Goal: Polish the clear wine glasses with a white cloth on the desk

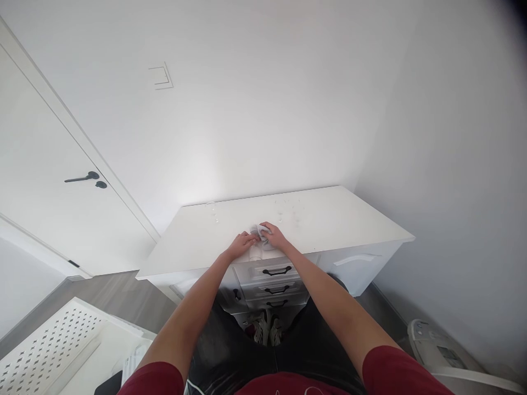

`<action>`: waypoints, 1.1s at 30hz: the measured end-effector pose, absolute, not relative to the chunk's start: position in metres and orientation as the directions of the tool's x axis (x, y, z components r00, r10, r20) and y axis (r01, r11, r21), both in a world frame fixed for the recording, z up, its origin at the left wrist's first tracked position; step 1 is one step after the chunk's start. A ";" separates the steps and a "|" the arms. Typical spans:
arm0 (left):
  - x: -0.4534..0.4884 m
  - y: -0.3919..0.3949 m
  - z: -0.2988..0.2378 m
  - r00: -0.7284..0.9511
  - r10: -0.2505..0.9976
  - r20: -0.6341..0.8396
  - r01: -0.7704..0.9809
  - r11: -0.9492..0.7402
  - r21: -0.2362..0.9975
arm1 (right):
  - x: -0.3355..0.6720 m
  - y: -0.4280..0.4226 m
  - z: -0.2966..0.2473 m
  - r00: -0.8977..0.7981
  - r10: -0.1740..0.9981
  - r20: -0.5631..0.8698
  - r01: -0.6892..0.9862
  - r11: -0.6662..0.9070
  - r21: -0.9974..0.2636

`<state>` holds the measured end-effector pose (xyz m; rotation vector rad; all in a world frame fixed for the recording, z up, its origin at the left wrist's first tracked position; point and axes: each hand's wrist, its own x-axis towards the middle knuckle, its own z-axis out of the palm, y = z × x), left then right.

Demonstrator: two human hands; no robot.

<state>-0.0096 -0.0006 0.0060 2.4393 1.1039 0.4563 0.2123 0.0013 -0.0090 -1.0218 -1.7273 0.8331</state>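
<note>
My right hand (275, 236) is closed on a crumpled light grey cloth (264, 230) near the front edge of the white cabinet top (329, 219). Close beside it, my left hand (242, 245) has its fingers wrapped round a clear glass (256, 252). The cloth meets the glass at its upper end, between both hands. Fingers and cloth hide part of the glass, so its full shape is unclear.
Faint transparent glassware (211, 211) stands at the back left of the cabinet top, with more clear pieces (280, 211) right of centre. Black-handled drawers (276, 271) lie below. A white door (49, 148) is at left, a white appliance (438, 348) at lower right.
</note>
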 end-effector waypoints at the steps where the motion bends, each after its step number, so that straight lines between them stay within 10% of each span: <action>1: -0.010 0.000 0.006 0.629 0.768 0.120 0.629 -0.593 0.503 | 0.213 0.001 -0.008 -0.267 0.892 0.366 0.248 0.430 -0.868; 7: -0.010 0.002 0.003 0.628 0.770 0.112 0.636 -0.590 0.498 | 0.213 0.002 -0.008 -0.469 0.823 0.319 0.203 0.453 -0.868; 33: -0.008 0.001 0.004 0.621 0.776 0.109 0.643 -0.584 0.496 | 0.207 0.001 -0.012 -0.324 0.891 0.319 0.352 0.426 -0.833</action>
